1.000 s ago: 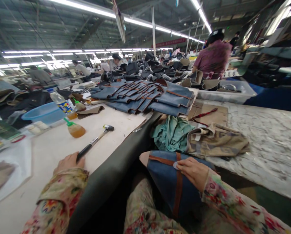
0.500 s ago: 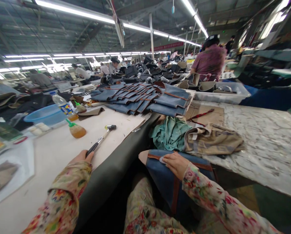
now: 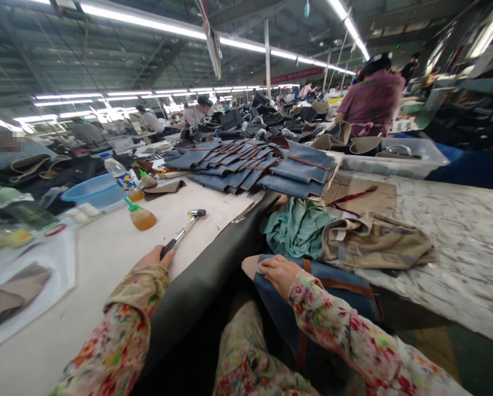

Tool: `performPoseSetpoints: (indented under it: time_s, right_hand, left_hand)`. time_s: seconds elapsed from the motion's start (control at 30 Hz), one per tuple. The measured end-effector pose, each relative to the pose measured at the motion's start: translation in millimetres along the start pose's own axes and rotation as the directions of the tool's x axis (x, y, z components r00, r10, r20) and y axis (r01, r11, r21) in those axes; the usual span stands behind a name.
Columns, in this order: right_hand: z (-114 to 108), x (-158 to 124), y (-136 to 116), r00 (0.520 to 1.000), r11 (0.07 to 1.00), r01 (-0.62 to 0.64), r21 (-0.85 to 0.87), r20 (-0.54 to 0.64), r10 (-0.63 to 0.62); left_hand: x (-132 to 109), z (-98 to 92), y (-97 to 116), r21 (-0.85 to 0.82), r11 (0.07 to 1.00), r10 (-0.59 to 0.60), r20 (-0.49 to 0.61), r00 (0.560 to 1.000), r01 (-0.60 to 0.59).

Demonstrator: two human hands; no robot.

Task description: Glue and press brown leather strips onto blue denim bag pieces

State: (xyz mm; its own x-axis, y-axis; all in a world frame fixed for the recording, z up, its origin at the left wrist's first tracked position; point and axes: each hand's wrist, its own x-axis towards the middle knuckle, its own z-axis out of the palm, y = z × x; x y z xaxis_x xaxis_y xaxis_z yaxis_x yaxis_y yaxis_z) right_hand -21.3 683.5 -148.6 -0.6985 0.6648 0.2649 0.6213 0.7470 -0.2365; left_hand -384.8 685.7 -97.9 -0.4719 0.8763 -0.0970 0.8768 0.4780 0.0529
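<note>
My left hand is closed around the black grip of a small hammer, which lies across the pale worktop with its head pointing away. My right hand presses on a blue leather piece with brown straps and a light tan corner. Under its fingertips shows the edge of a small whitish piece; its kind is hard to make out. The fingers sit close to the tan corner, left of the strap crossing. My right forearm covers part of the blue leather.
Overlapping blue leather pieces are piled ahead. A squeeze bottle of amber liquid, a drink bottle and a blue basin stand left. Right lie a green cloth, a brown cloth and a plastic bin. Other people sit beyond.
My right hand has slid left along the blue leather, off the brown strap towards the tan corner, with the whitish piece. My left hand still holds the hammer. The view has turned slightly left.
</note>
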Motion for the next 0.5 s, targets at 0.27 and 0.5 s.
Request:
performPoseSetpoints:
  time_s: [0.27, 0.5]
  right_hand:
    - [-12.3, -58.4, 28.5, 0.998, 0.999, -0.031, 0.008, -0.045, 0.031]
    - [-11.3, -110.4, 19.6, 0.974, 0.989, -0.116, -0.095, -0.206, 0.095]
  left_hand:
    - [-86.2, 11.2, 18.7, -0.435, 0.876, 0.210, -0.048, 0.977, -0.210]
    - [-161.3, 56.9, 42.0, -0.653, 0.697, 0.417, 0.034, 0.908, -0.296]
